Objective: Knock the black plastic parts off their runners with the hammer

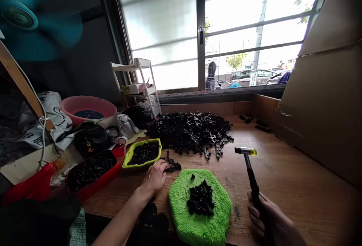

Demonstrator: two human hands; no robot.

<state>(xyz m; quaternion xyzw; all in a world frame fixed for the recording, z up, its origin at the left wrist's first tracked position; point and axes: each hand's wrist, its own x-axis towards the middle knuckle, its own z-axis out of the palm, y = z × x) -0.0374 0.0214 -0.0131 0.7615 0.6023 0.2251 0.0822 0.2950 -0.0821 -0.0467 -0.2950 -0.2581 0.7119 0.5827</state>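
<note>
My right hand point(266, 216) is wrapped around the black handle of a small mallet point(246, 151), raised with its head up; one end of the head is clear yellow and the other is black. My left hand point(155, 178) rests low over the table, fingers bent onto thin black plastic parts point(173, 166) just beyond the fingertips; the fingers partly hide what they grip. Between the hands sits a green fluffy hexagonal cushion point(179, 200), bearing a heap of small black pieces point(201, 199) and one loose piece apart from it.
A large pile of black parts point(192, 129) covers the table's back. Left of my left hand stand a yellow-green basket point(160, 148) and a red bin point(98, 184), both holding black pieces. Cardboard point(325, 118) walls the right side; a fan point(19, 14) hangs upper left.
</note>
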